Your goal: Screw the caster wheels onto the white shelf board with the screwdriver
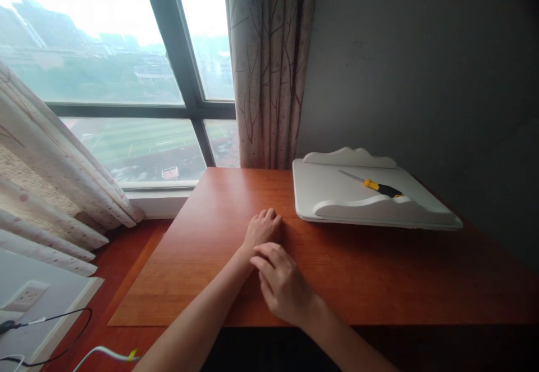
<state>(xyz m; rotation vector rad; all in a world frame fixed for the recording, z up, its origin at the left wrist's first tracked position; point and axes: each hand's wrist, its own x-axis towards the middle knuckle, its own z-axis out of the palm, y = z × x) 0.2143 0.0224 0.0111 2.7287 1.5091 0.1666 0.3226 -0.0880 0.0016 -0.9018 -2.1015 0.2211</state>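
Observation:
My left hand point(263, 228) rests palm down on the reddish-brown wooden table point(227, 192), its slightly bent fingers pointing away from me. Nothing shows in it, though its palm is hidden. Close behind it is my right hand point(284, 285), held at the left wrist with loosely bent, parted fingers. The right fingertips overlap the wrist's edge in view; whether they touch the skin I cannot tell. Right of both hands, a white board with scalloped side rails point(332, 186) sits on the table. On that board lies a screwdriver point(374, 186) with a yellow and black handle, its metal shaft pointing back left.
A large window point(126, 57) with a dark frame point(191, 102) stands at the back left, beside patterned curtains point(269, 68). A grey wall point(400, 68) rises behind the board. At the lower left are a wall socket point(27, 296), a black cable point(86, 327) and a white cable point(105, 351).

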